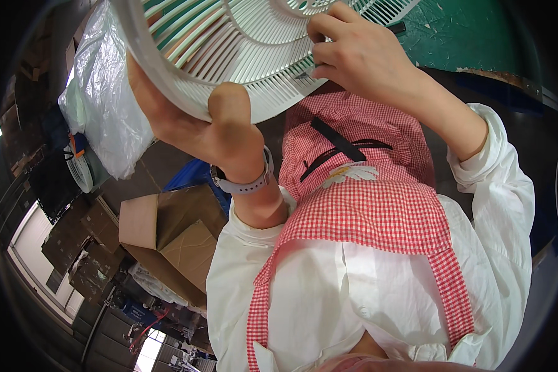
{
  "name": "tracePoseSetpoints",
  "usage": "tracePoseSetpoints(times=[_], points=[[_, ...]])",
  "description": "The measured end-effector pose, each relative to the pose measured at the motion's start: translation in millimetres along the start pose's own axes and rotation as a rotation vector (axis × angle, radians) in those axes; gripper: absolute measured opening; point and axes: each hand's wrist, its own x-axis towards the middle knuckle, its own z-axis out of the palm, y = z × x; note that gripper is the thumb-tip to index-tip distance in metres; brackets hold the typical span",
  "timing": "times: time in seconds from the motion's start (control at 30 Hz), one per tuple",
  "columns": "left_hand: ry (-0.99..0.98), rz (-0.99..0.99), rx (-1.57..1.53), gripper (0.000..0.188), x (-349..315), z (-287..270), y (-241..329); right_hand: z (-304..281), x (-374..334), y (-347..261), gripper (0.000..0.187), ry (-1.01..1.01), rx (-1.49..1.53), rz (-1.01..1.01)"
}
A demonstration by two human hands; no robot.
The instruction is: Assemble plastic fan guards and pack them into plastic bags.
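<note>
A white plastic fan grille (248, 49) with curved slats is held tilted above a green table, its near rim toward my apron. My left hand (220, 118) grips the grille's left rim, thumb on the near edge and fingers behind the slats. My right hand (353, 49) is over the right part of the grille with its fingers curled together. A small grey tip shows below those fingers against the slats; whether it is held, I cannot make out.
The green worktop (471, 37) bears scraps and a black object (396, 28). Clear plastic sheeting (105, 93) hangs at the left. Below it stand an open cardboard box (173, 235) and another white round grille (79, 170). Stacked brown boxes (93, 254) lie farther left.
</note>
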Motion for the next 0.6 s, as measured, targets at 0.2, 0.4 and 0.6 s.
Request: tracePoseSetpoints(times=[0.2, 0.4, 0.6], points=[[0.267, -0.495, -0.469, 0.048, 8, 13, 19, -2, -2, -5, 0.015, -0.161, -0.025, 0.066], [0.247, -0.652, -0.483, 0.075, 14, 14, 26, 3, 3, -3, 0.016, -0.110, -0.012, 0.049], [0.298, -0.695, -0.477, 0.073, 21, 15, 34, 10, 6, -1, 0.016, -0.103, -0.046, 0.039]])
